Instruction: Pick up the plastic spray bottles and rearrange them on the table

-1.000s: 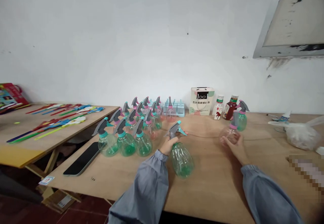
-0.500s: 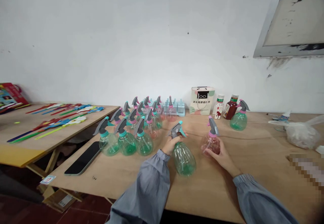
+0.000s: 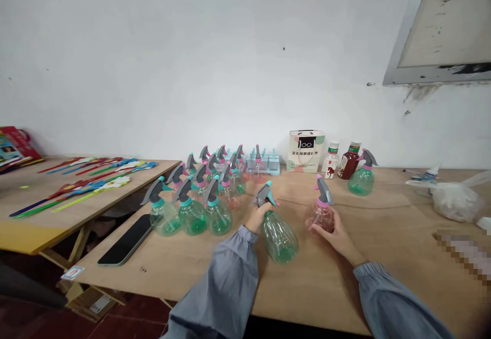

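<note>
My left hand (image 3: 260,218) is closed around the neck of a green spray bottle (image 3: 280,239), just under its grey and turquoise trigger head. The bottle leans, its base toward the right. My right hand (image 3: 334,236) wraps the body of a pink spray bottle (image 3: 319,215) with a grey and pink head, upright on the wooden table (image 3: 307,293). To the left stands a group of several green and pink spray bottles, among them a green spray bottle (image 3: 219,219) nearest my left hand. Another green spray bottle (image 3: 361,179) stands apart at the back right.
A phone (image 3: 126,241) lies at the table's left. Along the wall are a pale blue rack (image 3: 273,162), a paper bag (image 3: 306,152), a white bottle (image 3: 331,160) and a dark red bottle (image 3: 349,162). A plastic bag (image 3: 458,201) lies right. Colourful plastic sticks (image 3: 76,191) cover another table.
The green bottle in my left hand has tilted slightly more, its head shifting a little left and up. My right hand stays around the pink bottle.
</note>
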`<state>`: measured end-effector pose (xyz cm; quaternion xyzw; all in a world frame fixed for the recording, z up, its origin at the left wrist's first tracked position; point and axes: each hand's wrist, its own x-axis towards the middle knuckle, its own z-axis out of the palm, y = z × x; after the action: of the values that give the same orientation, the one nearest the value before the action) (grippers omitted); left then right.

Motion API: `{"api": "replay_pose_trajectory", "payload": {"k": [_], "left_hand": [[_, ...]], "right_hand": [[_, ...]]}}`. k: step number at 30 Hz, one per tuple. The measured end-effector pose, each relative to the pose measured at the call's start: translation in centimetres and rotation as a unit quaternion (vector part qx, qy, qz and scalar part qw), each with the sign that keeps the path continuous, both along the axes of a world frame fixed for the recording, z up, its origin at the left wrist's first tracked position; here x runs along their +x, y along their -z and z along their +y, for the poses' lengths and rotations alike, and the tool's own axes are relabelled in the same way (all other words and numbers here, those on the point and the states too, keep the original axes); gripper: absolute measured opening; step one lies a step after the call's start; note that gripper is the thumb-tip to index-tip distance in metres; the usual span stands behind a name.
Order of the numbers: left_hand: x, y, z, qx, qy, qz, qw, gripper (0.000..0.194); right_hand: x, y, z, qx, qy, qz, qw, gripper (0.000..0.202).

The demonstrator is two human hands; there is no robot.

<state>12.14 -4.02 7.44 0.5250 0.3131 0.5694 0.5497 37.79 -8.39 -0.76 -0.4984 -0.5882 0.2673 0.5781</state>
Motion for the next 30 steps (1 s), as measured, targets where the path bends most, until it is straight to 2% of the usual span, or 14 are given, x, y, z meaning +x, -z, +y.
{"api": "replay_pose_trajectory", "payload": {"k": [2,6,8,14,18,21,27,30], "left_hand": [[-0.1,-0.1,0.0,0.003,0.007,0.009,1.000,0.019],[-0.1,-0.9,-0.4,0.020,0.061,0.010,0.998,0.033],[-0.1,-1.0,-0.5,0.029,0.066,0.002,0.997,0.037],[-0.3,-0.4,-0.2,0.028,0.011,0.027,0.999,0.019],[-0.4,-0.8,-0.4,0.076,0.049,0.025,0.996,0.026],[-0.4,-1.1,-0.7,0.093,0.068,0.025,0.993,0.032],[-0.7,-1.1,-0.9,0.070,0.022,0.043,0.996,0.017],[-0.8,-1.2,-0.9,0.106,0.070,0.064,0.990,0.021]], "right_hand": [[-0.1,-0.1,-0.1,0.003,-0.002,0.004,1.000,0.079],[-0.1,-0.1,-0.1,0.006,-0.008,0.013,1.000,0.077],[-0.1,-0.1,-0.1,0.007,-0.008,0.009,1.000,0.077],[0.0,0.0,-0.1,0.010,-0.013,0.011,1.000,0.076],[0.3,0.4,0.1,0.009,0.017,-0.005,1.000,0.079],[0.3,0.5,0.1,0.010,0.015,-0.005,1.000,0.079],[0.2,0.3,0.1,0.009,0.000,0.011,1.000,0.078],[0.2,0.3,0.1,0.011,0.008,0.011,1.000,0.078]]}}
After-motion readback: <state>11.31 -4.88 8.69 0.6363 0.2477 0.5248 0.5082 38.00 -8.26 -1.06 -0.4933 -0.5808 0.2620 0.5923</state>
